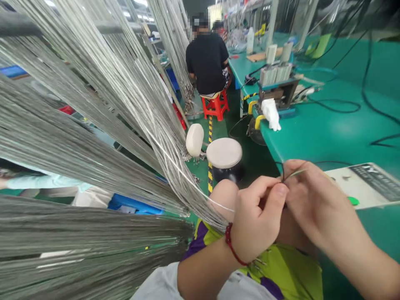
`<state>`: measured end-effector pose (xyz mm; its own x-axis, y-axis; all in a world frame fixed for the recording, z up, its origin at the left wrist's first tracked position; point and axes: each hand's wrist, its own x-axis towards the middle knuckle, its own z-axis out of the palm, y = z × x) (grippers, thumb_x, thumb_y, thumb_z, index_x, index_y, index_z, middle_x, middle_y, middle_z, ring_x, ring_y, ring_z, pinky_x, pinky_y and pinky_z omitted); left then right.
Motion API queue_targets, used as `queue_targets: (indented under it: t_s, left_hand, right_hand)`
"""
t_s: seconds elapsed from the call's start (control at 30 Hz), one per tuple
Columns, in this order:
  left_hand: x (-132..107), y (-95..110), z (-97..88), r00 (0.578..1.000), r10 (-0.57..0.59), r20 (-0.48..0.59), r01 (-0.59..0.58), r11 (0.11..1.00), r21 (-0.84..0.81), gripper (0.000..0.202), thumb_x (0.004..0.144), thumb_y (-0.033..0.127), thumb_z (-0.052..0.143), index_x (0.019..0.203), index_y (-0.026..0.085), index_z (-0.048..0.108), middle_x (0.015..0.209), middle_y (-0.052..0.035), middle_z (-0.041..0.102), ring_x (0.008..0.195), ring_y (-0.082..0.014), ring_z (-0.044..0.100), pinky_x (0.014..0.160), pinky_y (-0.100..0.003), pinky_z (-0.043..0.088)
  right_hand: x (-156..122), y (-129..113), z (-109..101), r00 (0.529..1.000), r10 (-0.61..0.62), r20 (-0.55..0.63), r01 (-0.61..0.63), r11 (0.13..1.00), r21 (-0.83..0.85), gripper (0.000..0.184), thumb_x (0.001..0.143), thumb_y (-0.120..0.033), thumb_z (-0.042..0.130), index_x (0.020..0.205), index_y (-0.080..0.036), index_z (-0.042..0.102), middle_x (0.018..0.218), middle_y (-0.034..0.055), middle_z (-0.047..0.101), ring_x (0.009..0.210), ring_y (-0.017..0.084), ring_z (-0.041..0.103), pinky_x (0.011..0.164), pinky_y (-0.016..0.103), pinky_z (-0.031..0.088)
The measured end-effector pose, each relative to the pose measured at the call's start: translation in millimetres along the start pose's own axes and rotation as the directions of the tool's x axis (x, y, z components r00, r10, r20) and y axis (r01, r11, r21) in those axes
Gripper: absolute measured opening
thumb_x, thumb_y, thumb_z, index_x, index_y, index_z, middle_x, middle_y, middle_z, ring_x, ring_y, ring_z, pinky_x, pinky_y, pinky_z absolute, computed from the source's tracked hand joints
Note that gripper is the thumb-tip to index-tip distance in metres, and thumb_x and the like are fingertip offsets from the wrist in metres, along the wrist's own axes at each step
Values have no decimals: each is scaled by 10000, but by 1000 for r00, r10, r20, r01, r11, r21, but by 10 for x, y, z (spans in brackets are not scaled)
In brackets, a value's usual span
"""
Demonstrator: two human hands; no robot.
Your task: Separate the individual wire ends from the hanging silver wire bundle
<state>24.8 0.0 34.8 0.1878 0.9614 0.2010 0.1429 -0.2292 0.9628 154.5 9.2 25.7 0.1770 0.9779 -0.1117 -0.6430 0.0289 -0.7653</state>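
Note:
A single grey-white cable (pixel 187 177) runs from the hanging bundle of cables (pixel 156 141) into my left hand (pixel 261 210), which wears a red cord bracelet. Thumb and forefinger of that hand pinch together at the cable's end. My right hand (pixel 320 208) meets it there, its fingers curled on thin wires (pixel 295 173), one dark and one pale. The exact grip between the fingertips is partly hidden. Across my lap, on yellow-green and purple cloth (pixel 290 266), lie the lower ends of the bundle.
To my right stands a green-topped table (pixel 337 129) with a bench device (pixel 276 83), a white cloth (pixel 271 114) and a pale panel (pixel 371 183). Ahead are a round stool (pixel 224 153) and a person in black (pixel 208 62) on a red stool (pixel 215 106). More cables hang at left.

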Motion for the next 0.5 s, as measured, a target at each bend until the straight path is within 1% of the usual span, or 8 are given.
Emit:
queue_targets:
  t_s: [0.1, 0.17, 0.23, 0.27, 0.33, 0.4, 0.43, 0.5]
  left_hand:
    - [46, -83, -102, 1000, 13, -5, -12, 994, 108, 220, 1089, 295, 456, 1114, 206, 656, 914, -52, 713, 837, -196, 660, 732, -307, 506]
    - [67, -191, -156, 999, 2, 40, -8, 990, 142, 180, 1084, 229, 434, 1205, 212, 566, 1074, -80, 729, 1006, -216, 688, 860, -341, 540]
    - [58, -329, -206, 995, 13, 98, -30, 985, 172, 201, 1064, 182, 436, 1256, 215, 487, 1139, -106, 716, 1077, -229, 685, 890, -366, 556]
    - [41, -402, -234, 994, 45, 104, -66, 976, 209, 235, 1043, 165, 457, 1274, 214, 465, 1157, -117, 703, 1096, -238, 678, 896, -381, 559]
    - [-20, -545, -306, 985, 162, 54, -170, 918, 359, 338, 978, 123, 524, 1301, 200, 463, 1276, -158, 644, 1203, -276, 624, 997, -453, 524]
    - [-103, -695, -406, 946, 323, 19, -287, 810, 511, 405, 893, 58, 566, 1275, 177, 503, 1373, -183, 580, 1300, -305, 554, 1107, -515, 441]
    - [-147, -777, -466, 922, 383, 52, -348, 765, 542, 408, 860, 29, 565, 1242, 167, 527, 1359, -181, 587, 1291, -302, 557, 1117, -508, 430]
    - [-229, -957, -598, 876, 432, 212, -480, 751, 453, 361, 834, 11, 531, 1162, 159, 562, 1131, -127, 677, 1051, -232, 651, 976, -398, 519]
  right_hand:
    - [-91, 273, -2, 982, 164, 91, -159, 985, -60, 318, 824, -476, 833, 1087, -300, 797, 931, 38, 701, 868, 184, 670, 778, 276, 604]
    - [-96, 404, -12, 974, 216, 61, -209, 972, -109, 289, 773, -446, 879, 1020, -314, 811, 1008, 43, 715, 956, 216, 697, 787, 298, 617]
    - [-53, 484, -39, 977, 215, 2, -213, 966, -147, 224, 763, -440, 884, 929, -303, 820, 1051, 43, 714, 955, 213, 702, 750, 283, 619]
    - [-21, 508, -56, 976, 217, -20, -217, 962, -167, 221, 770, -453, 876, 918, -298, 823, 1045, 45, 716, 911, 203, 702, 716, 275, 620]
    - [40, 539, -101, 971, 230, -58, -237, 948, -213, 253, 785, -484, 858, 949, -293, 828, 968, 49, 726, 764, 176, 684, 627, 264, 613]
    - [66, 568, -175, 972, 212, -98, -231, 936, -264, 269, 806, -503, 833, 979, -297, 829, 944, 56, 752, 678, 168, 675, 566, 264, 608]
    - [58, 588, -233, 977, 183, -105, -207, 927, -312, 257, 826, -501, 816, 992, -305, 829, 978, 63, 771, 693, 180, 697, 573, 270, 619]
    - [0, 646, -407, 992, 104, -70, -125, 879, -461, 212, 865, -464, 784, 1021, -328, 830, 1134, 74, 784, 848, 232, 761, 674, 304, 661]
